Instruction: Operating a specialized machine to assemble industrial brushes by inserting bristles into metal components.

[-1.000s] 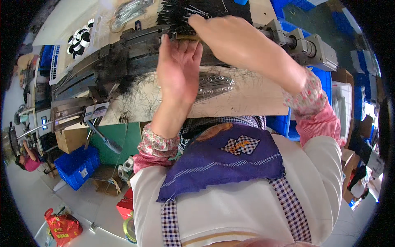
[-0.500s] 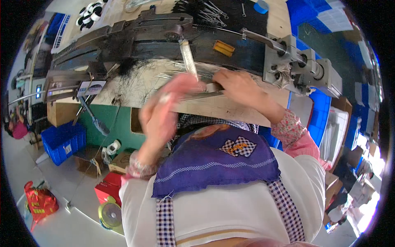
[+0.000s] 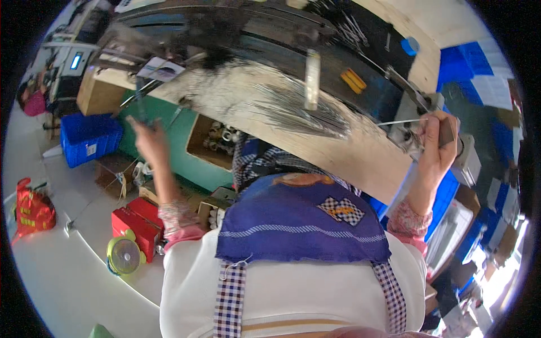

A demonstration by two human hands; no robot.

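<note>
Pale wooden worktop (image 3: 360, 155) slants before us, littered with fine dark strands. Near its right end, our right grip (image 3: 437, 143) is closed on a slim, straight, light rod (image 3: 401, 121), thumb against fingers at one end, presumably so that the length juts free to the left; a flat brownish piece shows at the same fingers, its material unclear. Our left grip (image 3: 151, 145), well apart, is blurred beside a bluish lever (image 3: 141, 104), and we cannot tell whether it clasps it. Left of the right grip lies a sheaf of thin, shiny wires (image 3: 315, 115), roughly aligned, perhaps for easy picking. Farther from that grip, we see a flat, pale strip (image 3: 311, 79), a grooved yellow block (image 3: 356, 79) on dark machine bed (image 3: 270, 50), and a smooth, round blue cap (image 3: 410, 46) beyond
</note>
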